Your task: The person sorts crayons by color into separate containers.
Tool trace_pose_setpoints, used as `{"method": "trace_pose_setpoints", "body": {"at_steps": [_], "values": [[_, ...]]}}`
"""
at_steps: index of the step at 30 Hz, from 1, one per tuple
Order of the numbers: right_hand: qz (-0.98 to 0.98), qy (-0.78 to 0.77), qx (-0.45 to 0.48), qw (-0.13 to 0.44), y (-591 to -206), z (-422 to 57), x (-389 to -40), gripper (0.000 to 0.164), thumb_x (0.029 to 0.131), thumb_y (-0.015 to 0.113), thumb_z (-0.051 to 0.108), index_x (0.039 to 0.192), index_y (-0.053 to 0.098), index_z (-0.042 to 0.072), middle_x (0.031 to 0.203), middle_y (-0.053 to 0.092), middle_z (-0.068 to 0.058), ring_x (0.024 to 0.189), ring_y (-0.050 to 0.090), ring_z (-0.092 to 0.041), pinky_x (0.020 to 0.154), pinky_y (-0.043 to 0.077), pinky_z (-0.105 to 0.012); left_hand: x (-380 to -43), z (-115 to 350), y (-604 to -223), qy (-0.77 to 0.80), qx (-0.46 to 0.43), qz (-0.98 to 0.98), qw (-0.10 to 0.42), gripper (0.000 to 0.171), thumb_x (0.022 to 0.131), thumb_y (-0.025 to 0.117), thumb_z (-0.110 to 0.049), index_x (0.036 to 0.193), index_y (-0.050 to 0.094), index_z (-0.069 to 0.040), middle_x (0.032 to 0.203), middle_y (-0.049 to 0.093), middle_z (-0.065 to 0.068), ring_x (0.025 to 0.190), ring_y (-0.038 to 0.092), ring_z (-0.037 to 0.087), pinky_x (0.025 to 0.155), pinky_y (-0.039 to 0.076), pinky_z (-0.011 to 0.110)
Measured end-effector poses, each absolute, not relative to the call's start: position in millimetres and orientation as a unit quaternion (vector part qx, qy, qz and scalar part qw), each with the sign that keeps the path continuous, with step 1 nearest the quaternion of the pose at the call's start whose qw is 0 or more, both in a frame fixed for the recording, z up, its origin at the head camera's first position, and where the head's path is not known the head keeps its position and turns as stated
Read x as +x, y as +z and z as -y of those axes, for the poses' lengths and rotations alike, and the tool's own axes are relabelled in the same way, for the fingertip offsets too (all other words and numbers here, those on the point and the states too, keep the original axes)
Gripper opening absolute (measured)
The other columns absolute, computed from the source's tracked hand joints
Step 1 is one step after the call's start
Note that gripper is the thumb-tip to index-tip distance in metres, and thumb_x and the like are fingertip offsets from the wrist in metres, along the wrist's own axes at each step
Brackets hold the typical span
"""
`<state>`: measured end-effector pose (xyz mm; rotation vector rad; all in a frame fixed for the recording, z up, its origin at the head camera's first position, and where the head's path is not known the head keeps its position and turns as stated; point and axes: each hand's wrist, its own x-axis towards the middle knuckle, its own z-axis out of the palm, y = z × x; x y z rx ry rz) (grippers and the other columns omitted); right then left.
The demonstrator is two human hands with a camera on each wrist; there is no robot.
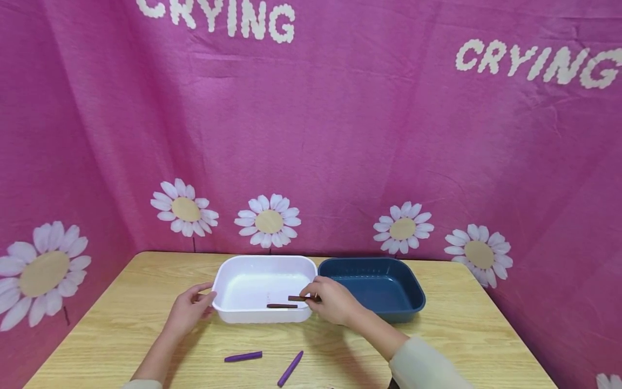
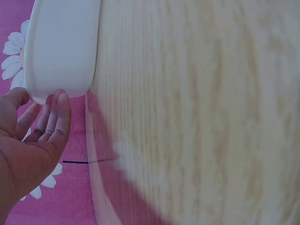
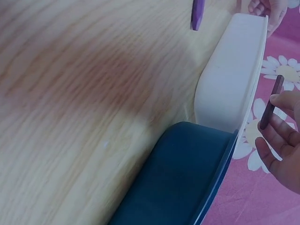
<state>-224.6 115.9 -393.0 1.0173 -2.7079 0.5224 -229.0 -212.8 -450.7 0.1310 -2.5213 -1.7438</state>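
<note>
My right hand [image 1: 335,302] pinches a dark brown crayon [image 3: 272,104] between thumb and fingers, over the right end of the white plastic tub [image 1: 264,316]. A second brown crayon [image 1: 282,306] lies inside that tub, near its front wall. At the tub's left end, my left hand [image 1: 189,310] holds the rim, its thumb at the edge and its fingers against the outer wall in the left wrist view. Two purple crayons lie on the table in front of the tub: one [image 1: 243,357] nearly sideways, the other [image 1: 290,369] slanted.
A dark blue tub [image 1: 413,310] stands right of the white one, their sides close together. Both rest on a wood-grain table [image 1: 121,302]. Behind hangs a pink cloth [image 1: 311,135] with daisies and white lettering.
</note>
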Motion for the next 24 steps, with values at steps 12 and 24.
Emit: {"method": "trace_pose_setpoints", "body": {"at_steps": [12,24], "values": [[0.920,0.171,0.341,0.087,-394,-92,-244,0.013,0.084,0.065,0.011,0.094,0.072,0.012,0.074,0.056,0.002,0.063,0.046,-0.005,0.055,0.037,-0.016,-229,213,-451,-0.571,0.040,0.819,0.038,0.042,0.092,0.056,-0.012,0.129,0.049,0.007,0.089,0.066,0.018,0.067,0.064,0.014,0.062,0.056,0.025],[0.934,0.179,0.307,0.040,-403,-68,-261,0.013,0.083,0.065,0.012,0.094,0.073,0.012,0.073,0.057,0.001,0.065,0.048,-0.007,0.058,0.040,-0.018,-229,213,-450,-0.572,0.047,0.819,0.033,0.042,0.092,0.057,-0.013,0.129,0.049,0.006,0.091,0.065,0.018,0.068,0.063,0.014,0.062,0.056,0.025]]}}
